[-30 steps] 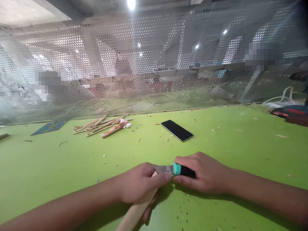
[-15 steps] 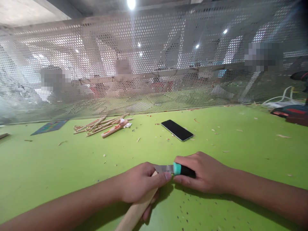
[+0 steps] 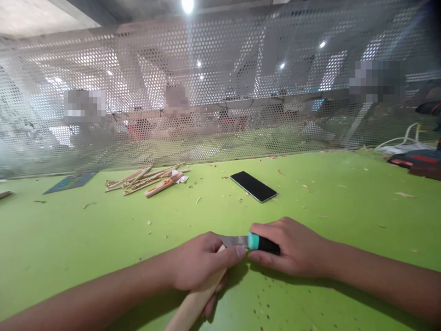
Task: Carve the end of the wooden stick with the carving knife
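Gripping a pale wooden stick (image 3: 195, 302), the left hand (image 3: 199, 263) is curled around it, thumb pointing toward the right hand (image 3: 292, 248). The stick slants toward the person from the left hand, its far end by the thumb. The right hand is folded around the black and teal handle of a knife (image 3: 253, 242), whose blade spans the gap between the hands and reaches the left hand just above its thumb. On the green surface (image 3: 86, 243), a phone (image 3: 254, 186) lies beyond both hands, a pile of sticks (image 3: 138, 180) beyond and left of the left hand.
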A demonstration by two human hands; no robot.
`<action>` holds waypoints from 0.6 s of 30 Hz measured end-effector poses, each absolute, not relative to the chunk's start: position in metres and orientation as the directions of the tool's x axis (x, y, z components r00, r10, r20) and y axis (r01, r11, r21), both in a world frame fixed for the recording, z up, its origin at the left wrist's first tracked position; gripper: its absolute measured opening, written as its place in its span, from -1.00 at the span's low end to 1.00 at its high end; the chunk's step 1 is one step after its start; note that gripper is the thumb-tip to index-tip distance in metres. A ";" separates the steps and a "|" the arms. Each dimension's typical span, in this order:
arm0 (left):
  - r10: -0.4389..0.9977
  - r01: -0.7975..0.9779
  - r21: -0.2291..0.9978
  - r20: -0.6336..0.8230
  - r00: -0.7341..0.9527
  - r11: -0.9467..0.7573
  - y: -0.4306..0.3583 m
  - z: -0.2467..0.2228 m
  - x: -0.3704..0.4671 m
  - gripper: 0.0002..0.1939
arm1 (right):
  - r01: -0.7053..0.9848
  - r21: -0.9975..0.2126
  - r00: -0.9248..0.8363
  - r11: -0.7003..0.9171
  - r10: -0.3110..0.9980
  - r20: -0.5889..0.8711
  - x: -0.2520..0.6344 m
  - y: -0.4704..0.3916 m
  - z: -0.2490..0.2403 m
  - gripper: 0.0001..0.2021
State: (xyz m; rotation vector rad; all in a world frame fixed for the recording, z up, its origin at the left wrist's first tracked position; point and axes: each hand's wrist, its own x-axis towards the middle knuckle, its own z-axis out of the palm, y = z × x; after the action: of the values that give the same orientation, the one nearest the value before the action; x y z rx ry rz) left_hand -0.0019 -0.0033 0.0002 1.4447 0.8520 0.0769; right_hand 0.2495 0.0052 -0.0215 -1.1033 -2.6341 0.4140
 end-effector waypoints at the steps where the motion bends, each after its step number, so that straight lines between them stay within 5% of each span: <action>1: 0.533 0.445 0.879 -0.462 0.709 0.170 -0.003 0.000 -0.002 -0.42 | 0.652 -0.354 -0.677 0.670 0.725 0.125 0.249 0.005 -0.021 -0.55; 18: 0.536 0.461 0.868 -0.483 0.692 0.187 -0.002 0.001 -0.002 -0.45 | 0.642 -0.346 -0.690 0.684 0.712 0.130 0.248 0.005 -0.020 -0.52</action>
State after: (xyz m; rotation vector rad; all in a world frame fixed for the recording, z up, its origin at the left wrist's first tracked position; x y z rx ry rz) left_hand -0.0021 -0.0024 0.0013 1.4395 0.8843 0.0640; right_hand 0.2484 0.0054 -0.0202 -1.0835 -2.6434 0.4019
